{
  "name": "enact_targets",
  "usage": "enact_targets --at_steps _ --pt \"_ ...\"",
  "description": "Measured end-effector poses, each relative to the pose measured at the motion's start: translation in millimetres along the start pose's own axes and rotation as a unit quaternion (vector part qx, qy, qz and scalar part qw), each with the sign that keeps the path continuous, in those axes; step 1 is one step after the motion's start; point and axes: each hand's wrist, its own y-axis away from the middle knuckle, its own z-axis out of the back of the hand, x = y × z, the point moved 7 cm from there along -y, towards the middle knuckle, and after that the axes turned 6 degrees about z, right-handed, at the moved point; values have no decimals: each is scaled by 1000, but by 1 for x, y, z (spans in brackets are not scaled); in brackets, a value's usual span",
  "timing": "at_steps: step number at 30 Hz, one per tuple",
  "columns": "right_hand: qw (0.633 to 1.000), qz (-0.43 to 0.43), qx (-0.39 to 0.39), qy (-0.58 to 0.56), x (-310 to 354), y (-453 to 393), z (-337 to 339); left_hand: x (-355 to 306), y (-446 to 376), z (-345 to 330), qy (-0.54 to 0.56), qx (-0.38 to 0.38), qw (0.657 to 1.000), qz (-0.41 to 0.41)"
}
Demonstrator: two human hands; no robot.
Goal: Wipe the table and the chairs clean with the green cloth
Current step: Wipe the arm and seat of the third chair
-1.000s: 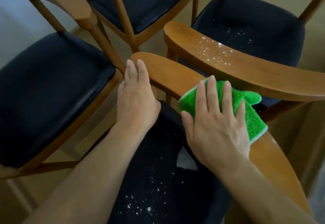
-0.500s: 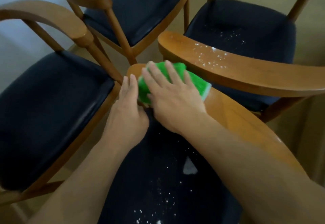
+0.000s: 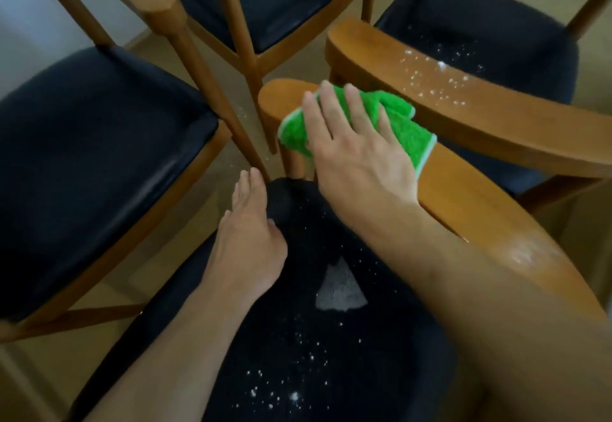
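Four wooden chairs with dark seats crowd the frame; at centre a fluffy green cloth is pressed flat-fingered by the right hand onto a curved wooden backrest running toward lower right, the left hand resting uncurled on the crumb-strewn seat

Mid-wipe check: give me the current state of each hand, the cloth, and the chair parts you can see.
right hand: flat, pressing the cloth
green cloth: bunched on the near backrest
left hand: resting on the seat corner
near backrest: mostly clean
near seat: white crumbs, pale patch
far backrest: crumbs on top
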Motion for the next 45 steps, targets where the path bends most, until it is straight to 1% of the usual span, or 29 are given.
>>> enact_targets --at_steps 2,4,7,9,11,12,13,14,15,16,17,18,20,21,22,23,25,26,27,29,30,33,35,37,40,41,42,43,45 --pt "998 39 -32 -42 20 -25 5 22 9 -2 -12 18 1000 17" --pt "986 74 -83 -126 38 -34 12 45 22 -3 -8 25 999 44" --pt "951 102 -162 -243 61 -10 8 81 39 -7 86 39 989 117" --pt "928 87 -139 -336 68 14 -14 103 46 -15 151 51 974 163" --pt "893 14 -62 -445 61 31 -48 120 52 -23 138 63 970 191" --pt "864 -41 -12 -501 55 39 -67 127 54 -25 109 70 971 199" --pt "824 -103 27 -557 48 45 -86 136 56 -27 75 74 973 207" --pt "772 -175 50 -610 39 53 -102 145 58 -28 41 76 973 214" --pt "721 -238 54 -649 28 59 -113 154 59 -28 11 78 972 221" --pt "678 -289 38 -675 18 64 -117 163 62 -28 -15 77 970 229" --pt "663 -312 8 -681 8 65 -117 172 64 -26 -42 73 968 239" --pt "687 -308 -20 -658 -1 62 -114 180 67 -24 -68 67 964 248" --pt "817 -228 -48 -527 -4 51 -99 196 72 -17 -114 55 955 267" --pt "871 -178 -33 -457 5 46 -95 204 74 -15 -136 56 950 277" --pt "905 -130 15 -405 20 41 -99 213 78 -13 -155 66 943 288" --pt "925 -86 90 -359 40 39 -110 223 82 -13 -172 84 935 298" --pt "925 -16 264 -274 78 47 -141 243 95 -17 -192 144 917 317" --pt "926 9 301 -227 89 51 -149 251 102 -21 -193 177 909 325" --pt "941 21 286 -180 92 49 -149 258 108 -25 -187 207 901 331" --pt "976 24 193 -101 83 39 -142 265 116 -32 -169 244 893 338" --pt "982 39 176 -63 79 37 -146 267 117 -34 -162 253 891 341" --pt "966 110 233 -1 66 40 -176 269 117 -37 -138 267 886 354" --pt "962 144 228 28 53 34 -184 272 115 -38 -128 272 884 357" --pt "971 125 200 30 43 21 -186 275 116 -40 -128 287 877 363" --pt "985 -6 165 -41 49 12 -188 278 115 -45 -130 316 865 368" --pt "985 -29 167 -42 61 17 -190 280 114 -46 -130 321 862 371" --pt "984 -22 173 -35 78 26 -192 281 114 -47 -129 323 860 374" --pt "984 7 179 -27 100 38 -192 282 114 -47 -128 325 858 377" --pt "979 92 183 -24 148 70 -191 284 114 -49 -127 330 854 383"
